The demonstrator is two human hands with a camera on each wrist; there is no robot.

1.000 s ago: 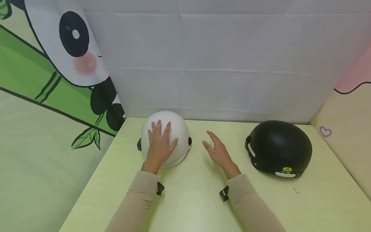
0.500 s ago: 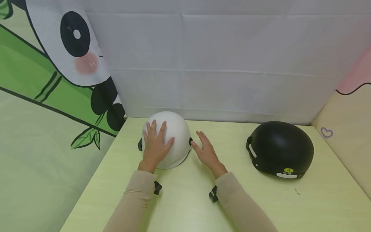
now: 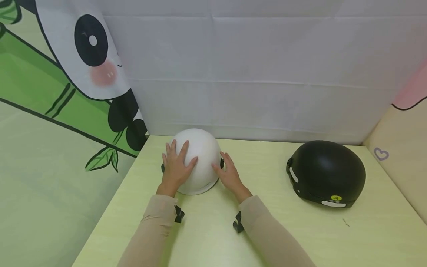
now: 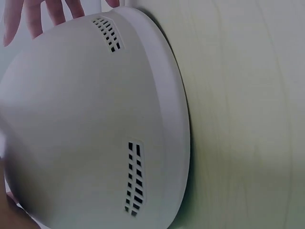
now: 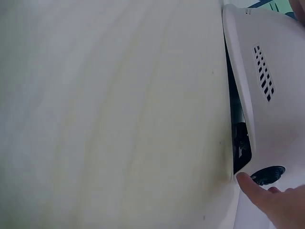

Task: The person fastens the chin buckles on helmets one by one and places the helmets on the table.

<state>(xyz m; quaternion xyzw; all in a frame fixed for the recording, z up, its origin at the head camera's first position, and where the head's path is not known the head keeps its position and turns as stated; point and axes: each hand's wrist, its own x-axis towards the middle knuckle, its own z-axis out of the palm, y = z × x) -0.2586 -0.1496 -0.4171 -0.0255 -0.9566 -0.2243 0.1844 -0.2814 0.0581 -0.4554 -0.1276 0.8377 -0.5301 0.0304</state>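
Note:
A white helmet (image 3: 204, 150) sits dome-up at the back left of the table. My left hand (image 3: 175, 168) rests with spread fingers on the left side of its dome. At the helmet's right side is my right hand (image 3: 230, 175), fingers extended beside the black round fitting. In the right wrist view, a fingertip of the right hand (image 5: 281, 202) meets the helmet's lower rim close to that black fitting (image 5: 268, 175). Slotted vents (image 4: 135, 179) along the front show in the left wrist view. Part of the dome is hidden under the left hand.
A matte black helmet (image 3: 328, 172) with a yellow sticker (image 3: 336, 198) stands on the right of the pale wooden table (image 3: 213, 233). A white cloth wall (image 3: 253, 74) rises behind the table, with printed panels at both sides.
My right hand has moved left across the gap and reached the white helmet's right side. The left hand has slid slightly left over the dome. Both helmets stay on the table.

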